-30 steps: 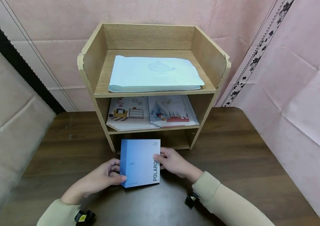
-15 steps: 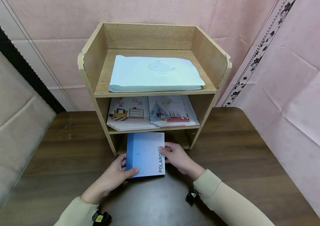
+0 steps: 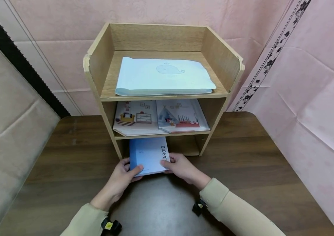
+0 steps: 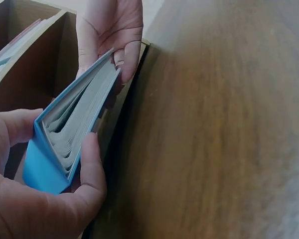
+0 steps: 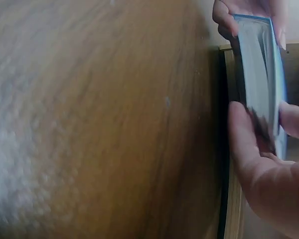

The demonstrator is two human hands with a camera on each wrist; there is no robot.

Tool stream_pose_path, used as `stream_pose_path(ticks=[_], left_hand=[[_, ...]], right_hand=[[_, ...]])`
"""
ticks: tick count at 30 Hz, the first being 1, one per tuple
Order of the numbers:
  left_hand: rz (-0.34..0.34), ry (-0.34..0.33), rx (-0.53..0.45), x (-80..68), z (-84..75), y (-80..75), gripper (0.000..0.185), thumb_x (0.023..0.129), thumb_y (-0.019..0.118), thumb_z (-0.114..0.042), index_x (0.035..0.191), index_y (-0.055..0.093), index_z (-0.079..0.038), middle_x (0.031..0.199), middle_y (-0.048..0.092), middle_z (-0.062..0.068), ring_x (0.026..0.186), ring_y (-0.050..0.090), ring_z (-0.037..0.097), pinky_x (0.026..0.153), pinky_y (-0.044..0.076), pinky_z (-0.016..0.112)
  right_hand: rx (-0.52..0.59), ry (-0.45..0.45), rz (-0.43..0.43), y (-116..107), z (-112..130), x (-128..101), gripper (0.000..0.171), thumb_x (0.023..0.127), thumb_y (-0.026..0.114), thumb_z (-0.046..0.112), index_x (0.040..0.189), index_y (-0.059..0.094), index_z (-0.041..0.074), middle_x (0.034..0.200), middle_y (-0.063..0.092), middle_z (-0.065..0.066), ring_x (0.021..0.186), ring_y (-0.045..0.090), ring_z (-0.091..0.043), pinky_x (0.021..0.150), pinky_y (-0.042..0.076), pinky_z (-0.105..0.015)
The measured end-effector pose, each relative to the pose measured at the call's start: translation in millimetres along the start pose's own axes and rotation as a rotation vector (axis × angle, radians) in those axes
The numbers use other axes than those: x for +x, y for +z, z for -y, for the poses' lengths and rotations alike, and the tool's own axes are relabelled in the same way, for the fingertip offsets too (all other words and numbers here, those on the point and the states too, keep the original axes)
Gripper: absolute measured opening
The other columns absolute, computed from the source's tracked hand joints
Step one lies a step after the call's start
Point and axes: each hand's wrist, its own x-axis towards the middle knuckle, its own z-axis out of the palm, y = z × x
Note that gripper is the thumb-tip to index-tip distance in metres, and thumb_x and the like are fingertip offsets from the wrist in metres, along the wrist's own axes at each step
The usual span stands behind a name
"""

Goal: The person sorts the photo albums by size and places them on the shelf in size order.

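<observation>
A blue photo album (image 3: 150, 154) with "POLAROID"-style lettering, partly covered, is at the mouth of the shelf's lowest compartment. Its far end is hidden under the middle board. My left hand (image 3: 119, 180) grips its left spine side, thumb on the cover and fingers beneath. On the right edge my right hand (image 3: 183, 167) pinches it, thumb on top. In the left wrist view the album (image 4: 79, 119) shows its page edges, slightly fanned, between the covers. The right wrist view has the album (image 5: 259, 69) held between both hands, above the shelf's front edge.
The wooden shelf (image 3: 167, 96) stands on a brown table (image 3: 75, 157) against pink cloth. A pale blue whale-printed packet (image 3: 167, 77) lies on its top level. Illustrated booklets (image 3: 136, 118) fill the middle level. Cloth walls rise on both sides.
The album has moved away from me, its far end passing into the lowest compartment. My left hand has shifted right and forward with it; the right hand has moved slightly along its edge.
</observation>
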Motion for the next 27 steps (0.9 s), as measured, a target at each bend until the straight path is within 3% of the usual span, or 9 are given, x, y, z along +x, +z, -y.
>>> stream_pose_path(ticks=[6,13,22,27], left_hand=[[-0.02,-0.063,-0.017,2.4,3.4,-3.5,0.075,0.091,0.07,-0.017,0.141,0.021,0.013,0.125,0.049,0.031,0.101,0.063,0.028,0.084,0.054,0.043],[-0.028,-0.103,-0.005,3.4,3.1,-7.4,0.078,0.091,0.07,-0.02,0.141,0.021,0.014,0.128,0.045,0.031,0.106,0.06,0.029,0.086,0.053,0.042],[-0.072,-0.085,-0.019,5.0,4.8,-5.6,0.07,0.098,0.06,-0.023,0.141,0.021,0.015,0.13,0.043,0.031,0.115,0.054,0.032,0.088,0.052,0.039],[-0.04,-0.09,-0.04,2.3,0.1,-10.5,0.076,0.096,0.063,-0.017,0.144,0.013,0.014,0.135,0.037,0.032,0.12,0.048,0.033,0.093,0.049,0.04]], right_hand=[[0.046,0.051,0.121,-1,-3,-1,0.039,0.097,0.059,0.008,0.133,0.049,-0.001,0.107,0.065,-0.014,0.096,0.066,-0.028,0.081,0.055,-0.037],[0.072,0.018,0.211,-3,-4,-1,0.044,0.095,0.058,-0.001,0.136,0.043,-0.003,0.115,0.063,-0.015,0.102,0.064,-0.03,0.085,0.054,-0.038],[-0.035,0.0,0.097,8,-5,0,0.036,0.097,0.058,0.008,0.132,0.05,0.0,0.108,0.065,-0.011,0.099,0.065,-0.024,0.083,0.054,-0.034],[-0.069,-0.019,0.025,18,-3,2,0.033,0.097,0.06,0.012,0.126,0.053,-0.002,0.103,0.066,-0.01,0.092,0.066,-0.023,0.079,0.055,-0.034]])
